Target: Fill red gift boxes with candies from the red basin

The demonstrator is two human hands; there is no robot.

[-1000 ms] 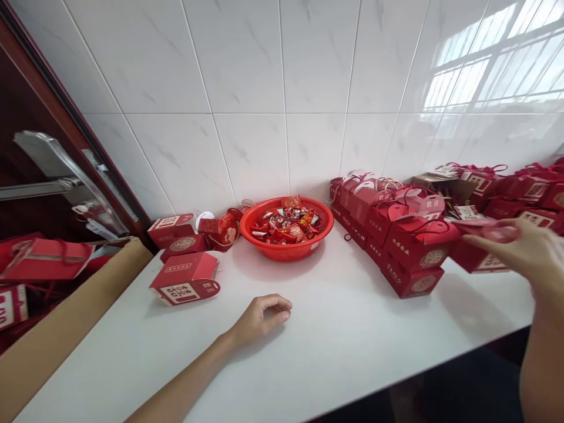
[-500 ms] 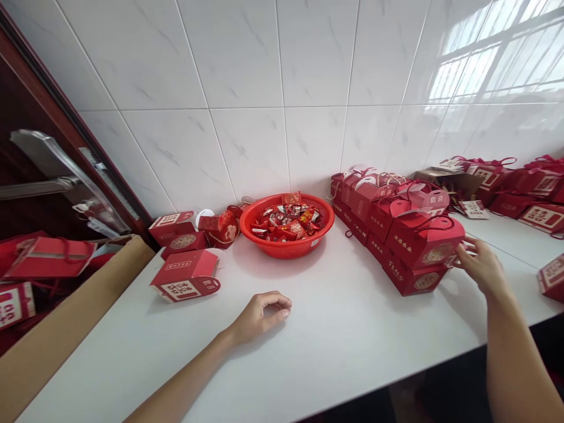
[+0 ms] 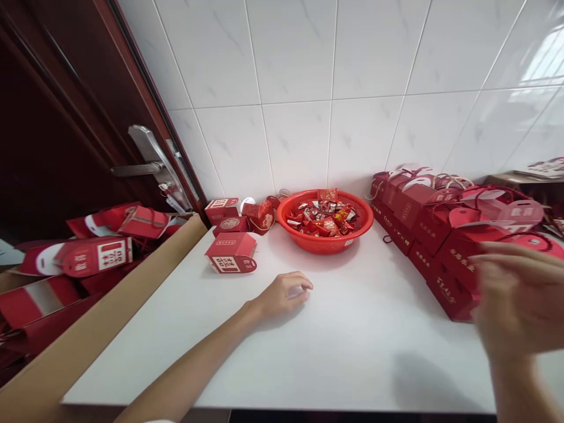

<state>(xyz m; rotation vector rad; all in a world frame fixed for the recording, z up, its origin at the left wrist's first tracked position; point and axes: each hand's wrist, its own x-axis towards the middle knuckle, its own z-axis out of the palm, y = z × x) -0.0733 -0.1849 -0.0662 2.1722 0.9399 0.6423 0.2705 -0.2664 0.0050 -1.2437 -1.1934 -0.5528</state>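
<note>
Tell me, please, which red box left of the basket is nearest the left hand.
The foremost box, with a white panel facing front; the others sit farther back.

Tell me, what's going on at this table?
Someone's left hand rests, loosely curled, on the white table. The right hand, blurred, is raised near the stacked red boxes; whether it touches or holds anything is unclear. A red basket of small wrapped packets stands by the wall. More red boxes lie in a cardboard box on the left.
</note>
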